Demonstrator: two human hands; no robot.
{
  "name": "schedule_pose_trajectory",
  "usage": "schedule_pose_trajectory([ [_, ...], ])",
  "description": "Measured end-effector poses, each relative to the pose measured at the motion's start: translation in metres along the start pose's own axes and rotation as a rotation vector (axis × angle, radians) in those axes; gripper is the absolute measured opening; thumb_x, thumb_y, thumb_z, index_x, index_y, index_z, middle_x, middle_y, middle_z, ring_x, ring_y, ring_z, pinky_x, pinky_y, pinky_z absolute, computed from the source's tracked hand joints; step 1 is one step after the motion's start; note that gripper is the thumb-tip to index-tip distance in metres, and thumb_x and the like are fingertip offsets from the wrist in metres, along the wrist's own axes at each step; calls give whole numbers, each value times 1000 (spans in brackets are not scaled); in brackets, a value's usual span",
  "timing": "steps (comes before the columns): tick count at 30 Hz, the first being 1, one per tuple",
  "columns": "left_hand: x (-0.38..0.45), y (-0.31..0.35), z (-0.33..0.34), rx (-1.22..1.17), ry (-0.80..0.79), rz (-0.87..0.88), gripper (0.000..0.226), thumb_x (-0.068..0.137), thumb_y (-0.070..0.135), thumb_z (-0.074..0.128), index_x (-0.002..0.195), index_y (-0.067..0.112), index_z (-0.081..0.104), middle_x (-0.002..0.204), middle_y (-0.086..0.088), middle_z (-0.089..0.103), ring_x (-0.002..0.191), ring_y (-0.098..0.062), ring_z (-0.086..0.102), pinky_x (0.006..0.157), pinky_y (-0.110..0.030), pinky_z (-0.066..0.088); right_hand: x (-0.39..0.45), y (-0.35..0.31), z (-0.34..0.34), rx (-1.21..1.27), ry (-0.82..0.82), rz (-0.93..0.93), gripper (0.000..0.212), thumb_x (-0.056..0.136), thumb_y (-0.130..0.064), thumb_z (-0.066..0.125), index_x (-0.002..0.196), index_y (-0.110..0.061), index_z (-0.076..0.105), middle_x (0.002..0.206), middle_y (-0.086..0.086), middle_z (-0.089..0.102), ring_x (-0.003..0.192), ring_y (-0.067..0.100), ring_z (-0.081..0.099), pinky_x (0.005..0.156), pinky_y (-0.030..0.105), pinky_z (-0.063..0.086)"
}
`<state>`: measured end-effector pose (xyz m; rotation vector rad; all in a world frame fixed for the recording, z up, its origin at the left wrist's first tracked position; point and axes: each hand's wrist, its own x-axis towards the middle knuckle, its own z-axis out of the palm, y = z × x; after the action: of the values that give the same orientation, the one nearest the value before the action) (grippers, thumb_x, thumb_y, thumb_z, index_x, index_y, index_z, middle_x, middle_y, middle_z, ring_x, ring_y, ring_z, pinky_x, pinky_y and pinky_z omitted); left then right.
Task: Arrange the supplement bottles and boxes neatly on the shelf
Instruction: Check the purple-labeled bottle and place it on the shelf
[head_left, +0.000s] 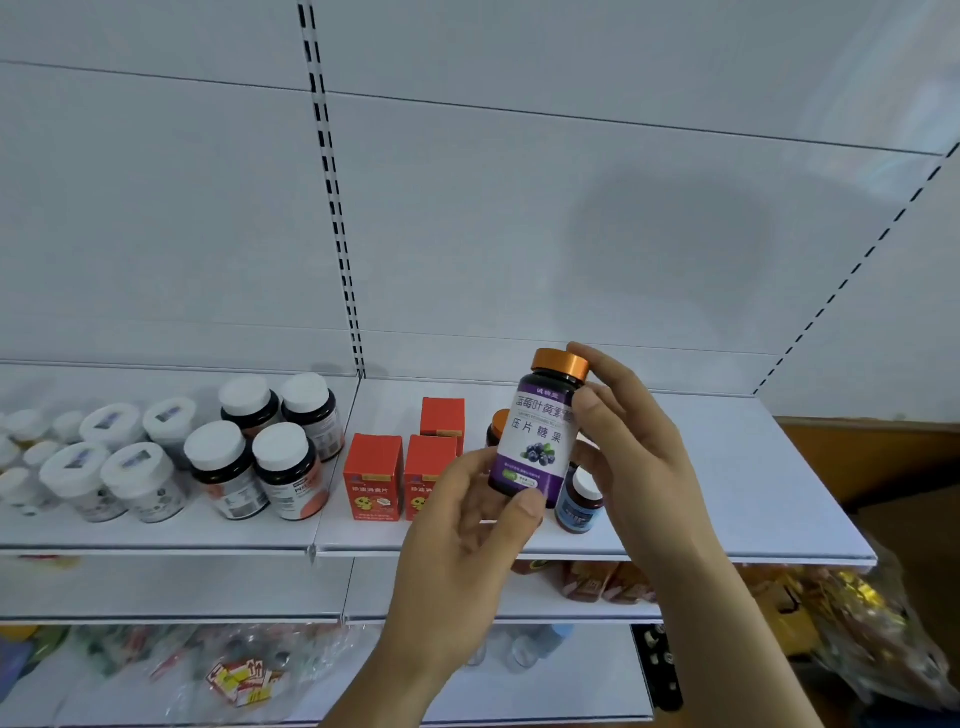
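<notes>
I hold the dark plastic bottle with the orange metallic cap and purple-and-white blueberry label (540, 431) in both hands, in the air in front of the white metal shelf (727, 467). Its long axis stands nearly upright, cap tilted slightly toward 1 o'clock, label facing me.

My left hand (467, 519) pinches the lower body of the bottle from 7 o'clock: thumb on the bottom front edge, fingers curled behind. My right hand (628, 441) closes on the upper body and cap from 3 o'clock, thumb on the label and fingertips at the cap rim. Neither hand is spread.

The relation that governs placement: a second orange-capped dark bottle (500, 426) stands on the shelf just behind the held one, at 10 o'clock from it, largely hidden. A small blue-labelled bottle with a white cap (579, 501) stands just below, at 5 o'clock. The three orange cardboard boxes (374, 478) lie at 9 o'clock.

I judge the right hand nearer the bare shelf area at 3 o'clock, and the bottle already oriented for setting down upright.
</notes>
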<state>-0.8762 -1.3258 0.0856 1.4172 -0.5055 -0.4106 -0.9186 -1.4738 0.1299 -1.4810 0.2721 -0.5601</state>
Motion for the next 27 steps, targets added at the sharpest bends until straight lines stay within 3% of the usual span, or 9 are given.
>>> schedule_pose_trajectory([
  [4, 6, 3, -6, -10, -39, -7, 51, 85, 60, 61, 122, 25, 63, 95, -1, 75, 89, -19, 73, 79, -32, 59, 2, 3, -1, 119, -78, 54, 38, 99, -18, 56, 133, -35, 61, 122, 8, 71, 116, 34, 66, 98, 49, 54],
  [10, 10, 6, -5, 44, -13, 24, 41, 86, 40, 64, 126, 44, 57, 113, 17, 70, 106, -9, 66, 83, -23, 56, 8, 2, 3, 91, 9, -5, 38, 95, -13, 64, 129, -29, 61, 114, 4, 73, 105, 26, 70, 85, 36, 59],
  [13, 13, 8, 0, 31, 5, 43, 47, 83, 39, 76, 125, 41, 57, 111, 17, 71, 104, -11, 67, 78, -17, 54, 11, 4, 6, 59, 59, -21, 39, 86, -21, 68, 124, -26, 62, 108, 5, 74, 101, 29, 70, 79, 35, 59],
  [15, 14, 9, 0, 21, 14, 44, 47, 80, 41, 74, 124, 40, 58, 110, 18, 71, 102, -11, 68, 78, -16, 53, 12, 4, 6, 53, 43, -23, 41, 88, -20, 73, 126, -26, 61, 109, 5, 74, 100, 27, 71, 79, 33, 59],
  [18, 17, 7, -4, 30, 8, 53, 46, 85, 53, 70, 127, 38, 59, 109, 13, 72, 100, -11, 69, 83, -20, 54, 12, 1, 5, 92, -39, 15, 41, 94, -20, 59, 134, -29, 59, 110, 3, 74, 98, 20, 70, 79, 26, 56],
  [22, 20, 9, -6, 37, -50, 31, 51, 85, 58, 61, 131, 37, 58, 110, 12, 72, 101, -12, 69, 87, -24, 55, 13, -1, 1, 95, -41, 34, 43, 100, -4, 52, 134, -28, 60, 106, 4, 75, 91, 18, 70, 74, 24, 55],
  [24, 21, 11, -5, 59, -35, 31, 39, 92, 52, 62, 129, 42, 57, 115, 20, 69, 107, -8, 67, 89, -21, 54, 15, -1, 2, 67, -9, 7, 43, 97, -5, 60, 132, -29, 61, 111, 5, 74, 95, 19, 71, 75, 25, 55],
  [27, 24, 10, -3, 58, -10, 50, 46, 87, 36, 71, 131, 36, 56, 118, 17, 69, 110, -8, 65, 87, -19, 53, 17, -1, 4, -5, 37, -32, 44, 90, -14, 72, 129, -33, 63, 111, 1, 73, 93, 17, 71, 73, 23, 55],
])
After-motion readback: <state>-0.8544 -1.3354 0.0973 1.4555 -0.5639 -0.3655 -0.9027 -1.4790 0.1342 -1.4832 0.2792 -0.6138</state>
